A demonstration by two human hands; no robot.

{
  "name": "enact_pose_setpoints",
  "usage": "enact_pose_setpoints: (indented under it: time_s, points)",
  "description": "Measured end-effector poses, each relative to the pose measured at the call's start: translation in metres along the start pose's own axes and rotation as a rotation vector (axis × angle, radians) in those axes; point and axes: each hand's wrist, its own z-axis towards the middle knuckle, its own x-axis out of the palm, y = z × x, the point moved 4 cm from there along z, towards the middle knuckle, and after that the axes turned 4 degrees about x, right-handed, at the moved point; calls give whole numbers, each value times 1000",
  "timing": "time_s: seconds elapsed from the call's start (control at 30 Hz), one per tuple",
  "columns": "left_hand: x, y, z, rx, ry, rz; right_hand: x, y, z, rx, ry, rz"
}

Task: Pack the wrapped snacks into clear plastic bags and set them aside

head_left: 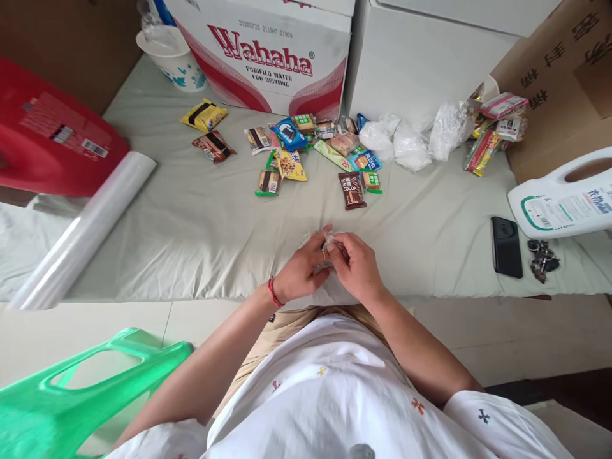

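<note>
At the front edge of the covered surface, both hands meet over a crumpled clear plastic bag (329,238). My left hand (305,269), with a red bracelet at the wrist and a ring, is curled round the plastic, its forefinger stretched forward. The thumb and fingers of my right hand (357,266) pinch the gathered plastic. Whatever the bag contains is hidden by the fingers. Just beyond the hands lies a brown cocoa snack packet (352,191). Behind it is a loose pile of small wrapped snacks (289,134). Several bunched clear plastic bags (414,145) sit right of the pile.
A Wahaha water carton (282,57) and a white box (425,64) stand behind. At left are a plastic film roll (90,223), a red jug (57,127) and a green stool (95,389). On the right lie a phone (507,247), keys (543,259) and a white detergent bottle (564,197).
</note>
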Motion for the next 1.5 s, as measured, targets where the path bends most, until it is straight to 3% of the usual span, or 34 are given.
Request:
enact_pose_setpoints:
  time_s: [0.07, 0.17, 0.27, 0.43, 0.53, 0.63, 0.73, 0.83, 0.93, 1.07, 1.13, 1.23, 1.33, 1.5]
  points:
    - [-3, 3, -4, 2, -50, 20, 5, 1, 0, 1, 12, -23]
    - [-5, -2, -4, -48, -101, 261, 8, -1, 2, 14, 20, -64]
    - [-5, -13, -5, -116, -77, 482, 9, -2, 3, 25, 30, -94]
    - [-17, -20, -28, -106, -34, 422, 12, -6, 3, 37, 29, -145]
    - [-35, -12, -47, -150, -183, 299, 12, -6, 1, 33, 27, -217]
    - [-49, 8, -55, -378, -353, 344, 16, 2, -4, 2, 80, -348]
    - [-46, 22, -47, -542, -292, 457, 22, 14, -13, -66, 144, -474]
    - [-39, 20, -38, -532, -197, 472, 29, 18, -22, -125, 188, -560]
    - [-41, 8, -37, -486, -189, 427, 32, 12, -29, -159, 203, -590]
    - [-48, -5, -49, -585, -227, 104, 30, 4, -33, -193, 194, -570]
    - [-45, -7, -55, -704, -249, -210, 27, 2, -34, -211, 214, -557]
    - [-38, -13, -55, -815, -391, -686, 21, 3, -35, -252, 277, -512]
    - [-36, -19, -43, -880, -532, -960, 13, 5, -36, -297, 334, -450]
    - [-33, -21, -4, -871, -620, -1181, 5, 2, -35, -307, 353, -342]
